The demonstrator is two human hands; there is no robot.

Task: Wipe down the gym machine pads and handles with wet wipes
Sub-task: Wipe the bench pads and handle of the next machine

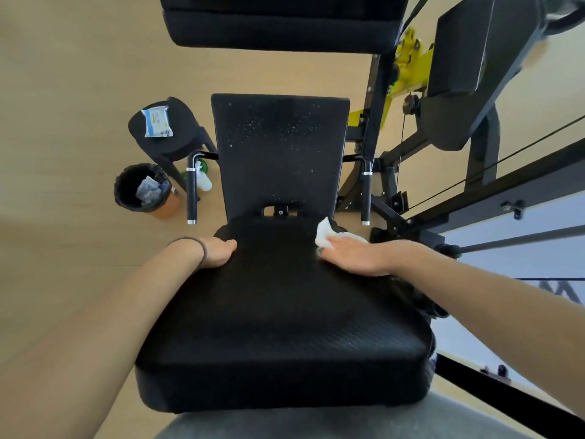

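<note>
A black seat pad (278, 315) fills the middle of the head view, with a black back pad (280, 153) beyond it. My right hand (357, 256) lies flat on the seat's far right corner and presses a white wet wipe (326, 236) onto it. My left hand (218, 251) rests on the seat's far left edge, fingers over the rim, a hair band on its wrist. Two black handles (191, 193) (366, 198) stand on either side of the back pad. A wet wipes pack (156, 122) lies on a black stool (171, 134) at the left.
A black-lined bin (142, 190) with used wipes sits on the wooden floor left of the seat, a white spray bottle (202, 179) beside it. Another black pad (281, 23) hangs at the top. The machine frame, cables and yellow parts (408, 68) crowd the right.
</note>
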